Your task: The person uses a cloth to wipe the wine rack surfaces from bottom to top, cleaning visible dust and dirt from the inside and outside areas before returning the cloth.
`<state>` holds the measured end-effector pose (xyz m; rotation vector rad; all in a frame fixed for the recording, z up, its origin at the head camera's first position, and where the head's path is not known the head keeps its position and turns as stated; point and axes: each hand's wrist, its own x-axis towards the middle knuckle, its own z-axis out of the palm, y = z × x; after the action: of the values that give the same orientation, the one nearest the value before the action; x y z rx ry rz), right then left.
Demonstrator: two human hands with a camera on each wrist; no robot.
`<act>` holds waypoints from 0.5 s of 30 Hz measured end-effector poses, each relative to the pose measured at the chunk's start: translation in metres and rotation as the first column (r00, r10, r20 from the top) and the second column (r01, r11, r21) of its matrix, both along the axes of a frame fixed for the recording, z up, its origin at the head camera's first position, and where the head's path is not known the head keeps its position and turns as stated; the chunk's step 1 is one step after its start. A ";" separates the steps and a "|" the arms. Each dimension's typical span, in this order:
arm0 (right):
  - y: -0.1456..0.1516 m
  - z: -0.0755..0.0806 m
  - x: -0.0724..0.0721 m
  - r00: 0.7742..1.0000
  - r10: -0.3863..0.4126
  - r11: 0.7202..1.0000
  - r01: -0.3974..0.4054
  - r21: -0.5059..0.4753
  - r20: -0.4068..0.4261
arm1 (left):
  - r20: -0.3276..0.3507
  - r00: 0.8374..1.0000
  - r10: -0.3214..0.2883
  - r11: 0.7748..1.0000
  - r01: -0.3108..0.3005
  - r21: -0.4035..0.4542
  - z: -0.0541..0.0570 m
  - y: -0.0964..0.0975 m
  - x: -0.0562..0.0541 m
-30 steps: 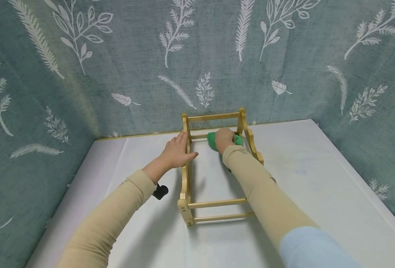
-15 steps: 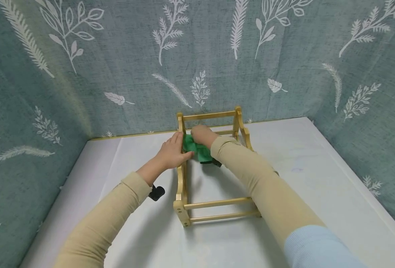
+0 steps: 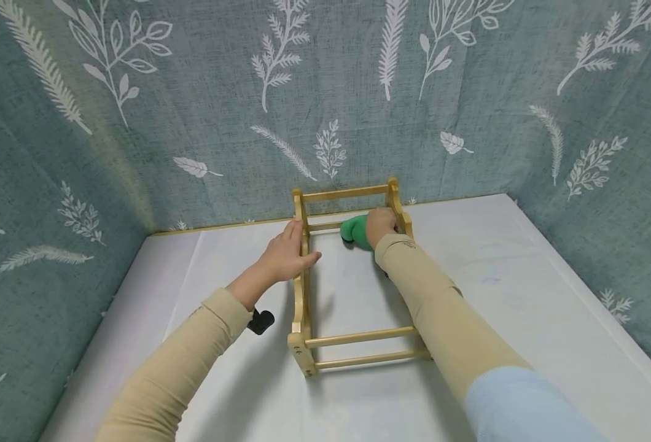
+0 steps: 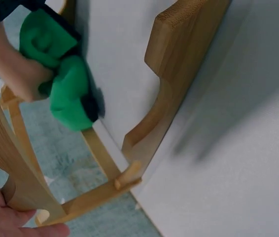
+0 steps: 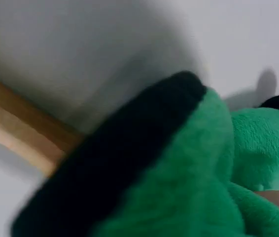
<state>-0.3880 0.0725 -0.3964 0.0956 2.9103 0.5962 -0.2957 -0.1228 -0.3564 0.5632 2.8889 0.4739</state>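
Note:
A small light-wood rack [image 3: 299,307] with wavy-edged side panels and round crossbars stands on the white table. My right hand [image 3: 381,226] grips a bunched, fuzzy green cloth [image 3: 355,231] at the rack's far end, near the right panel. Close up in the right wrist view, the cloth [image 5: 198,182] has a black side facing a wooden bar [image 5: 31,133]. Over the left panel lies my left hand [image 3: 284,255], its fingers fairly straight along the wood and its thumb spread across to the inner side. The right hand's fingertips are hidden by the cloth.
Two crossbars [image 3: 364,336] span the near end of the rack. Behind it hangs a green-grey leaf-patterned fabric [image 3: 220,110], close to the table's [image 3: 497,344] back edge. A black rounded piece [image 3: 261,321] shows beside the left wrist.
My right hand and the green cloth went left to the left panel, then back right along the far end of the rack. The left hand stays on the left panel.

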 end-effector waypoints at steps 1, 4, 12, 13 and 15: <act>0.000 -0.003 -0.004 1.000 -0.009 1.000 0.009 0.000 0.011 | 0.003 1.000 0.000 1.000 0.000 0.000 0.000 0.000 0.000; 0.003 -0.039 -0.049 0.998 0.050 0.987 -0.046 -0.155 0.025 | 0.006 1.000 -0.001 1.000 0.001 -0.003 0.000 0.000 0.000; -0.023 0.059 -0.021 0.921 0.390 0.775 -0.326 -0.541 0.004 | -0.016 1.000 -0.008 1.000 0.008 0.016 0.001 -0.001 0.001; -0.025 0.070 -0.013 0.911 0.411 0.742 -0.357 -0.567 -0.035 | -0.016 1.000 -0.013 1.000 0.013 0.026 0.001 -0.001 0.001; -0.031 0.081 -0.004 0.897 0.423 0.675 -0.404 -0.617 -0.124 | -0.012 1.000 -0.021 0.999 0.021 0.044 0.000 0.000 0.001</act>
<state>-0.3925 0.0420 -0.3157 -0.6738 2.9275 -0.3728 -0.2947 -0.1223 -0.3566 0.6040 2.8865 0.5347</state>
